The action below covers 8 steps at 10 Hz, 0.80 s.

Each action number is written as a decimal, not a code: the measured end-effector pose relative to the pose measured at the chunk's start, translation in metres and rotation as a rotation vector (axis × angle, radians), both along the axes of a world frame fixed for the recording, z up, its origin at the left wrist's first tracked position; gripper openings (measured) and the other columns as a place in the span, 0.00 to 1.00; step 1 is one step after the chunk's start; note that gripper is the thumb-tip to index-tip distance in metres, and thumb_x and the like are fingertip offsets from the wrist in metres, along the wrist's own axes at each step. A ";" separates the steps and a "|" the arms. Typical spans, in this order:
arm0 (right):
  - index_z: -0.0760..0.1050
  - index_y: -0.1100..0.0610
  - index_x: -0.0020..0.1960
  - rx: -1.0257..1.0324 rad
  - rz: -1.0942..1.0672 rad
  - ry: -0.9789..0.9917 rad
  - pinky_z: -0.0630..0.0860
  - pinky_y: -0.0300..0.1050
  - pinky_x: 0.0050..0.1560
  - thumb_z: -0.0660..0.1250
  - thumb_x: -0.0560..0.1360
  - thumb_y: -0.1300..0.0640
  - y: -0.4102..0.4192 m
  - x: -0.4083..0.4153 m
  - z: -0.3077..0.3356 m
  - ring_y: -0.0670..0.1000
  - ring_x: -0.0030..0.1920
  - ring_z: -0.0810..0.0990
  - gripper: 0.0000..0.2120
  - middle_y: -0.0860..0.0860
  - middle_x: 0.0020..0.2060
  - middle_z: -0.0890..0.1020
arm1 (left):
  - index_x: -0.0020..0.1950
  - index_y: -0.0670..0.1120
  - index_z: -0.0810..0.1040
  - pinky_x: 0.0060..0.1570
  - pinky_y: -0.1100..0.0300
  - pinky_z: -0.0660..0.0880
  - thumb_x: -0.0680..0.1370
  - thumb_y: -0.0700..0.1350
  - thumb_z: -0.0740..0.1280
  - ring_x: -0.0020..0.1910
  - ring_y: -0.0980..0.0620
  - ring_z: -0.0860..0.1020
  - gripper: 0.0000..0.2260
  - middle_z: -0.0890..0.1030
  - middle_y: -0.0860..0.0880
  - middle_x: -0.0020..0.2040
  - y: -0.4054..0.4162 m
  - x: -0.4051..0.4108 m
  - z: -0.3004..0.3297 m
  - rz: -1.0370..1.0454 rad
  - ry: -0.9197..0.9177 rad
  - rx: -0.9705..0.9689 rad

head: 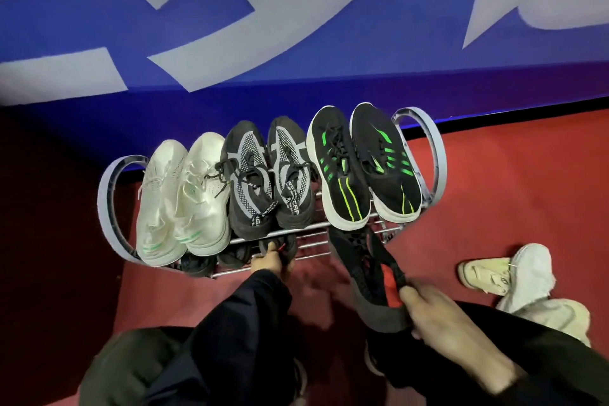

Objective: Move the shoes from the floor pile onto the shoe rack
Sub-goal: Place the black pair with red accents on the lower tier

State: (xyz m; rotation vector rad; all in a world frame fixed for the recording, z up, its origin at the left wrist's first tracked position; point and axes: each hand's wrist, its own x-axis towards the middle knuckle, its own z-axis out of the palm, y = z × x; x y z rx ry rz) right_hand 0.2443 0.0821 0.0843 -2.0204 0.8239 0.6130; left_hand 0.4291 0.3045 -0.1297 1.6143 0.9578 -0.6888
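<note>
A blue wall panel [296,26] with big pale grey shapes fills the top of the view, and below it a red floor [494,191] runs under everything. Against the panel stands one metal shoe rack [435,155], with curved grey end hoops and chrome rails.

Six shoes lie on the top tier, toes toward the person, in three pairs: two white shoes [183,198] at the left, two black-and-grey shoes [270,178] in the middle, and two black shoes with green stripes [362,165] at the right, side by side and touching.

On the lower tier, under the white and grey pairs, sit dark shoes [214,260]; about three show, but the rails and top row hide too much for a firm count.

Two pale shoes [514,277] lie jumbled on the floor at the right, well apart from the rack.

Dark sleeves and trouser legs fill the bottom edge.

The right hand [441,316] has its grip closed on the heel of one black mesh shoe with a red lining [365,267], held tilted with its toe at the rack's front rail beneath the green-striped pair. The left hand [268,262] reaches into the lower tier, its grip narrow around the back of a dark shoe [280,244] there.
</note>
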 end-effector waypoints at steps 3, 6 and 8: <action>0.74 0.57 0.53 0.119 -0.157 -0.030 0.81 0.45 0.34 0.53 0.83 0.55 0.019 0.018 -0.012 0.48 0.31 0.83 0.12 0.55 0.42 0.83 | 0.56 0.40 0.70 0.47 0.45 0.78 0.76 0.40 0.69 0.47 0.42 0.79 0.13 0.78 0.40 0.48 -0.005 -0.002 0.058 0.039 -0.159 0.017; 0.72 0.60 0.58 0.156 -0.237 -0.042 0.80 0.47 0.37 0.52 0.84 0.54 0.030 0.027 -0.015 0.53 0.35 0.83 0.13 0.55 0.41 0.81 | 0.67 0.33 0.73 0.62 0.53 0.69 0.73 0.50 0.66 0.66 0.36 0.75 0.28 0.77 0.33 0.64 -0.003 -0.018 0.111 -0.147 -0.192 0.231; 0.71 0.59 0.55 0.185 -0.254 -0.074 0.78 0.46 0.36 0.52 0.84 0.56 0.035 0.026 -0.022 0.54 0.35 0.82 0.11 0.55 0.40 0.79 | 0.53 0.43 0.78 0.41 0.58 0.71 0.68 0.48 0.68 0.30 0.52 0.73 0.16 0.75 0.49 0.36 -0.007 -0.028 0.124 -0.277 -0.092 -0.060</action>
